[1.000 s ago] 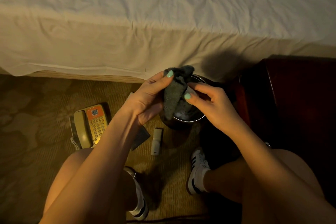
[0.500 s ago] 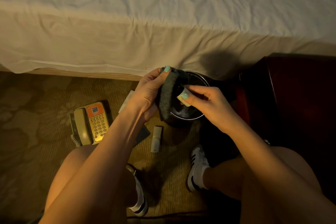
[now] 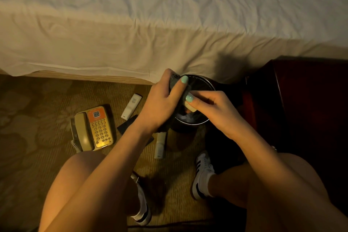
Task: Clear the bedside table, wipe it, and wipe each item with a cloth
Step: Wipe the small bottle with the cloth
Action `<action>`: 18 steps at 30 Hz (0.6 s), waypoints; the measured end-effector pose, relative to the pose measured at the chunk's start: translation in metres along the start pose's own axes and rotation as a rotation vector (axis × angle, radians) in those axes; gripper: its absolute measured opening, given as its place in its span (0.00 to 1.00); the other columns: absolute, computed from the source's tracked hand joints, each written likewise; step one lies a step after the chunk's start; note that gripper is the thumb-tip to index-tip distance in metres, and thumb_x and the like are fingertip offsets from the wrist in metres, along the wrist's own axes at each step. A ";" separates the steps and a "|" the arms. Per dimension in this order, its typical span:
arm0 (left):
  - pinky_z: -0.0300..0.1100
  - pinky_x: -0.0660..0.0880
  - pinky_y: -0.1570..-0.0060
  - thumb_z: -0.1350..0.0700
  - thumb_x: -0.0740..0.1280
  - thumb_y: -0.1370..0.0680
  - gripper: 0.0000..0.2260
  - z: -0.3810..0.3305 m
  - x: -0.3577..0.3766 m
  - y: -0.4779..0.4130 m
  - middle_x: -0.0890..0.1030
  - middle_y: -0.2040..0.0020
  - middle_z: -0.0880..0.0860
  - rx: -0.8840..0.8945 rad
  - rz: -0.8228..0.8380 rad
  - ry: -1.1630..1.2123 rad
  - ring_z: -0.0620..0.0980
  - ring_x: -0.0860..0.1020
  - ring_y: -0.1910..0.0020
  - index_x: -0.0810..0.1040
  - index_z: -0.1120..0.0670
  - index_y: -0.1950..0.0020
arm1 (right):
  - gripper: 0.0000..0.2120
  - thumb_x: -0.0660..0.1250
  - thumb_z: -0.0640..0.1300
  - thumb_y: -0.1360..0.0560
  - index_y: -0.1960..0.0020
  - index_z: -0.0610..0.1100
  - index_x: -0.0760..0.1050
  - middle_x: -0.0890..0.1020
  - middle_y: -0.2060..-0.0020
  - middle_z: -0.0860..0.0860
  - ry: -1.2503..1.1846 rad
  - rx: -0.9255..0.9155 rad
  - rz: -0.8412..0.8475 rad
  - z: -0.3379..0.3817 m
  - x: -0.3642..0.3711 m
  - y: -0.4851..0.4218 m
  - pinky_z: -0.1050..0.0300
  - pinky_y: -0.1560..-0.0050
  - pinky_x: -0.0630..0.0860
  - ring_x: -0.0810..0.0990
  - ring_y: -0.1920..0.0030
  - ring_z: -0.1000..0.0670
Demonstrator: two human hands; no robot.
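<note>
- The left hand (image 3: 160, 103) reaches in from seven o'clock, its fingers and thumb curled round a dark grey cloth (image 3: 174, 81).
- The right hand (image 3: 216, 111) comes in from five o'clock. Its thumb and fingertips pinch a small pale item (image 3: 189, 107) against the cloth.
- The item is mostly hidden. The part that shows runs from ten o'clock to four, with its upper end in the cloth.
- Both hands are over a round dark bin (image 3: 185, 128). The bedside table (image 3: 301, 100) stands at three o'clock of the bin, and a telephone (image 3: 94, 128) lies on the carpet at eight.
</note>
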State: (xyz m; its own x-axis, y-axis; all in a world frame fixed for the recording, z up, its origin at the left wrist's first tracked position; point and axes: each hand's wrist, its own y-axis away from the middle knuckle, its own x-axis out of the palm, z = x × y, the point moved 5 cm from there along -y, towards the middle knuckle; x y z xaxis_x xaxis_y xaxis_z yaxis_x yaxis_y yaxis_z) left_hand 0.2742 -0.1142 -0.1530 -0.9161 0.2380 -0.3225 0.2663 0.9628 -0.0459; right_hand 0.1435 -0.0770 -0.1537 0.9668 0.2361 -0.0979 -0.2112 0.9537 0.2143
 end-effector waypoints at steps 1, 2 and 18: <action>0.38 0.68 0.67 0.51 0.59 0.18 0.11 0.001 -0.001 0.000 0.74 0.67 0.48 0.007 -0.024 -0.023 0.41 0.71 0.69 0.70 0.57 0.54 | 0.07 0.64 0.46 0.24 0.48 0.51 0.79 0.84 0.53 0.47 0.010 0.003 0.007 -0.001 0.001 0.000 0.59 0.47 0.78 0.83 0.48 0.53; 0.40 0.67 0.68 0.51 0.58 0.18 0.12 0.004 -0.002 -0.001 0.73 0.68 0.49 0.007 -0.051 -0.041 0.43 0.70 0.70 0.70 0.57 0.56 | 0.07 0.64 0.45 0.24 0.47 0.51 0.78 0.84 0.53 0.50 0.021 0.004 0.015 -0.002 0.003 0.000 0.61 0.47 0.79 0.82 0.49 0.55; 0.52 0.72 0.53 0.47 0.55 0.17 0.19 0.016 -0.001 -0.002 0.75 0.57 0.59 -0.374 0.027 0.373 0.51 0.73 0.58 0.74 0.62 0.52 | 0.13 0.66 0.40 0.23 0.40 0.50 0.74 0.79 0.50 0.52 0.127 -0.064 -0.073 -0.005 -0.003 -0.007 0.60 0.46 0.77 0.79 0.47 0.58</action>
State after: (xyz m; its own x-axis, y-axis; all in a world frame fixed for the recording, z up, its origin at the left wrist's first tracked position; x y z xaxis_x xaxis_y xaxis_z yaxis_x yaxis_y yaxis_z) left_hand 0.2791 -0.1179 -0.1675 -0.9729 0.2272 0.0425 0.2287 0.9193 0.3204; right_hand 0.1412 -0.0832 -0.1598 0.9549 0.1830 -0.2337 -0.1533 0.9782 0.1397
